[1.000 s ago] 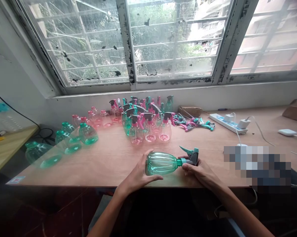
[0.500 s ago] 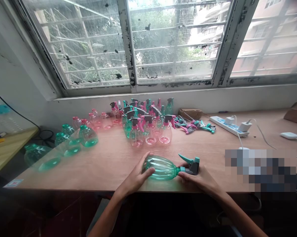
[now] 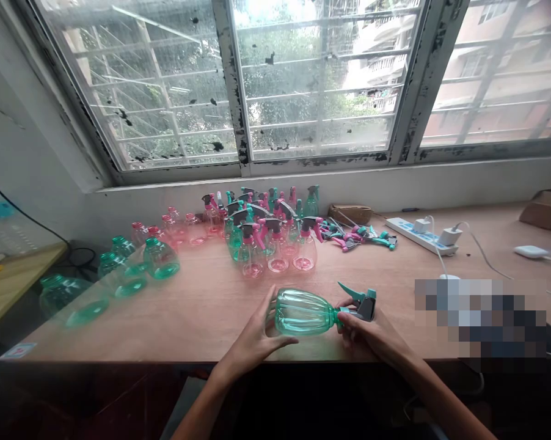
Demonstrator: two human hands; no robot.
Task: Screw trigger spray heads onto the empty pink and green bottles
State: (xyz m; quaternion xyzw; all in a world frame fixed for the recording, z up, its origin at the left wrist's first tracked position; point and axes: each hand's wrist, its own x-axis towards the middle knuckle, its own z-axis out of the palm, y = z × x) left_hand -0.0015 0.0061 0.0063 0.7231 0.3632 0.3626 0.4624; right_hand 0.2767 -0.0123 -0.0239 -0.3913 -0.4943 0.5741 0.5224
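Note:
A clear green spray bottle [image 3: 303, 312] lies on its side in the air above the table's front edge, its base to the left. Its grey and teal trigger head [image 3: 366, 304] is fitted at the neck and points right. My right hand [image 3: 368, 327] grips the collar, thumb on the near side and fingers partly hidden behind. At the base, my left hand [image 3: 256, 334] is cupped with thumb and fingers apart. Its thumb is stretched out below the bottle, off the surface. Whether the fingertips behind the base touch it is hidden.
Several pink and green spray bottles [image 3: 278, 244] with heads stand at the back middle. Headless bottles [image 3: 160, 258] stand at the left. Loose trigger heads [image 3: 360, 237] lie in a pile near a white power strip [image 3: 422, 236]. A blurred patch [image 3: 481, 318] covers the right front.
My left thumb has come off the bottle's side and the left hand has loosened. The bottle and my right hand have shifted slightly right. My right thumb now lies over the collar.

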